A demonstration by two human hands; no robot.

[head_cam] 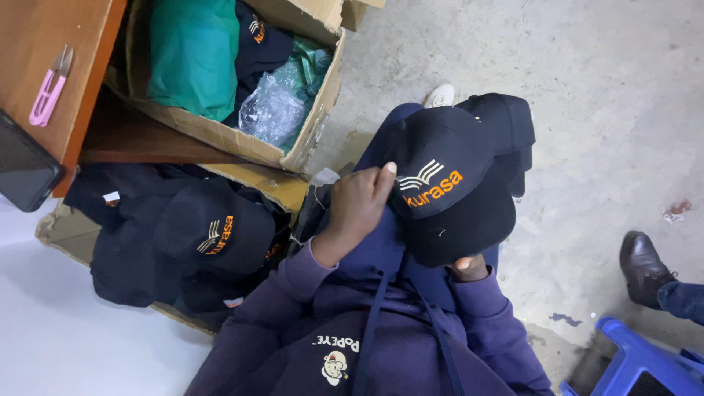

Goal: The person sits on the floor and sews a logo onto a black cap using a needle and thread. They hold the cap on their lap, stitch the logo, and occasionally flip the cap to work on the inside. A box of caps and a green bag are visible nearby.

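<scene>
Holding a black cap [447, 183] with orange and white stitching, the person keeps it over the lap at the middle of the frame. The left hand [359, 209] sits against the cap's left edge, fingers curled and the thumb pressed onto the crown. The right hand [468, 268] is mostly hidden beneath the cap's lower rim, so I cannot tell its grip, only that it touches the underside. More black caps are stacked behind the held one, toward the upper right.

To the left, a pile of caps [191, 242] fills a low carton, close beside the left sleeve. Above it an open cardboard box [308, 139] holds green cloth and a plastic bag. Bare concrete floor [609, 110] spreads across the upper right. At the lower right stand a blue stool [638, 363] and someone else's dark shoe [644, 265].
</scene>
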